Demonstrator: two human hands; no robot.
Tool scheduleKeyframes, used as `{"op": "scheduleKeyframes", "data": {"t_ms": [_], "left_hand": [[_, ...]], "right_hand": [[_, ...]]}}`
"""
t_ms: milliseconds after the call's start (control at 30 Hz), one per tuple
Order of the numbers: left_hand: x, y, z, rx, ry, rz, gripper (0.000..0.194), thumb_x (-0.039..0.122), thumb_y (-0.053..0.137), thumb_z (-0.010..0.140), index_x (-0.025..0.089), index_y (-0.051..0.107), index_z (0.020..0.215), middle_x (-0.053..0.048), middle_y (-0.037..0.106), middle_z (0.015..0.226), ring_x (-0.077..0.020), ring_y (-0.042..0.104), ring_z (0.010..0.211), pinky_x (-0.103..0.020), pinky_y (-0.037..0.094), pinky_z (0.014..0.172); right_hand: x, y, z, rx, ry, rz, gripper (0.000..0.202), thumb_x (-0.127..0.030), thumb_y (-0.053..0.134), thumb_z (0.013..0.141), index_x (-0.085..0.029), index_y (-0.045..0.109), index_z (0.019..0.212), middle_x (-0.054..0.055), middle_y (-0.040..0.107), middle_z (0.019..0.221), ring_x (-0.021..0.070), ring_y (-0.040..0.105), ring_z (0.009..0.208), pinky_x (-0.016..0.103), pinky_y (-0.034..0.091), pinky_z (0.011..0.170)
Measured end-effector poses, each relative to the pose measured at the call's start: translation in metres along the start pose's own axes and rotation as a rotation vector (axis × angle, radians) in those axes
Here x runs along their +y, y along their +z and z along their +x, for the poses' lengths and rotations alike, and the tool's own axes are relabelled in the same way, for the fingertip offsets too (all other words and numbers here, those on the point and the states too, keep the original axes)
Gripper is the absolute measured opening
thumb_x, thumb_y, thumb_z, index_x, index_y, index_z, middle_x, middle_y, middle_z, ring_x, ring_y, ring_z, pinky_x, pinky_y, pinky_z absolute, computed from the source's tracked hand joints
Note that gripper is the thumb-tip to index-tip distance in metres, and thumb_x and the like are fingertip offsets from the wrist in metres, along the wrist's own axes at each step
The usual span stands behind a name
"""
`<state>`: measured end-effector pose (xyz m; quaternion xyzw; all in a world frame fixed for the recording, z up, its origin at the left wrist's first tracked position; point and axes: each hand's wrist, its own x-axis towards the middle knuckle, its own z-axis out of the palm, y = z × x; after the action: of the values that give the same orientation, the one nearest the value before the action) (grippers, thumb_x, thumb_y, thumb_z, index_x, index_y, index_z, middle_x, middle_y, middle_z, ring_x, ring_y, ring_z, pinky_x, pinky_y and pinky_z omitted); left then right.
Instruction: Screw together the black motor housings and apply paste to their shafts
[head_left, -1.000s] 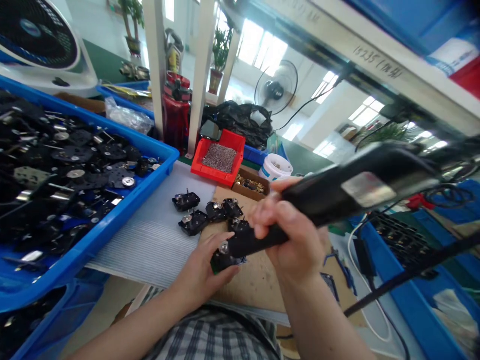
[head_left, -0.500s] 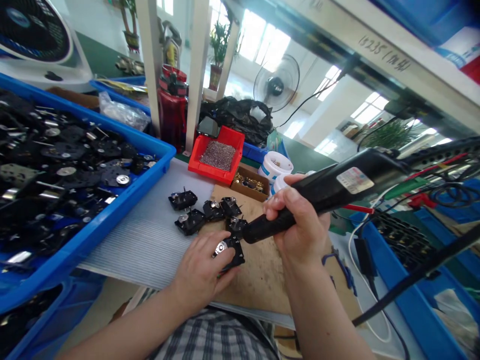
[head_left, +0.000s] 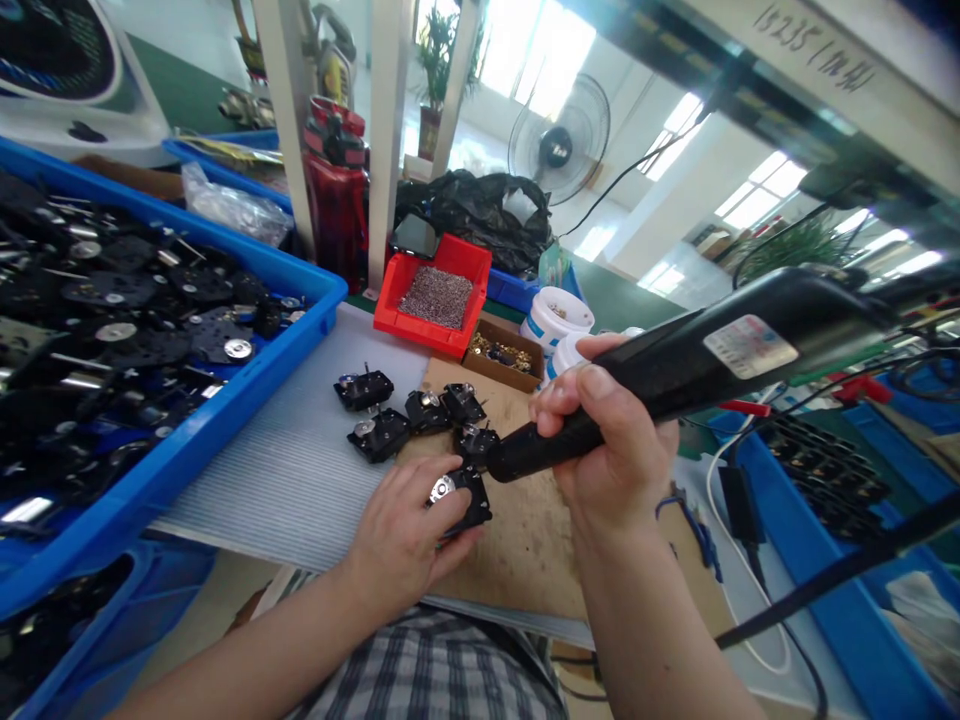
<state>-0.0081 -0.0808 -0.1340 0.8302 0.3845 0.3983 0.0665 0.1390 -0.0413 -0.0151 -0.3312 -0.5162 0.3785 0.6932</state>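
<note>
- Through the head camera I see a brown board (head_left: pixel 525 575), a red bin (head_left: pixel 480 265) of tiny metal pieces (head_left: pixel 437 297) beyond it, and a blue tray (head_left: pixel 330 292) of black parts (head_left: pixel 120 290) on the left.
- My left hand (head_left: pixel 401 525) is curled round a black assembly (head_left: pixel 474 502) with a silver disc (head_left: pixel 441 489), over the board.
- My right hand (head_left: pixel 611 440) grips a black tool (head_left: pixel 675 365); its nose (head_left: pixel 514 453) is just beside that assembly, contact unclear.
- Five more assemblies (head_left: pixel 379 435) sit beyond my left hand.

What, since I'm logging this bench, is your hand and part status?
Left hand on black assembly. Right hand gripping black tool, tip near another assembly. More assemblies sit just beyond.
</note>
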Motion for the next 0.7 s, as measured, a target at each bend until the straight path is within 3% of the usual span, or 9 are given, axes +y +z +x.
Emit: {"op": "scheduleKeyframes", "data": {"t_ms": [167,400,700], "left_hand": [[-0.0011,0.0014,-0.0021,0.021,0.008,0.005,0.012,0.027,0.063,0.085,0.016,0.065,0.089,-0.018,0.062,0.113,-0.0309,0.061,0.097,-0.046,0.054,0.078],[0.0005,0.0005,0.0007,0.043,0.011,0.016,0.013,0.029,0.059,0.087,0.018,0.064,0.085,-0.016,0.064,0.110,-0.0290,0.061,0.094,-0.044,0.055,0.075],[-0.0003,0.0026,-0.0026,0.033,0.011,0.011,0.013,0.028,0.064,0.084,0.016,0.064,0.086,-0.018,0.064,0.112,-0.0314,0.062,0.095,-0.046,0.055,0.075]], "right_hand": [[0.0023,0.0001,-0.0009,-0.042,0.023,-0.016,0.015,-0.025,0.068,0.078,-0.023,0.061,0.091,-0.008,0.054,0.057,0.0092,0.052,0.044,0.024,0.044,0.048],[-0.0028,-0.0010,0.0006,0.012,-0.011,-0.085,0.014,-0.030,0.066,0.079,-0.025,0.059,0.090,-0.007,0.051,0.060,0.0098,0.050,0.042,0.027,0.046,0.048],[-0.0014,0.0037,-0.0003,-0.046,0.011,-0.025,0.011,-0.022,0.065,0.078,-0.024,0.059,0.087,-0.008,0.053,0.056,0.0090,0.050,0.041,0.024,0.043,0.045]]}}
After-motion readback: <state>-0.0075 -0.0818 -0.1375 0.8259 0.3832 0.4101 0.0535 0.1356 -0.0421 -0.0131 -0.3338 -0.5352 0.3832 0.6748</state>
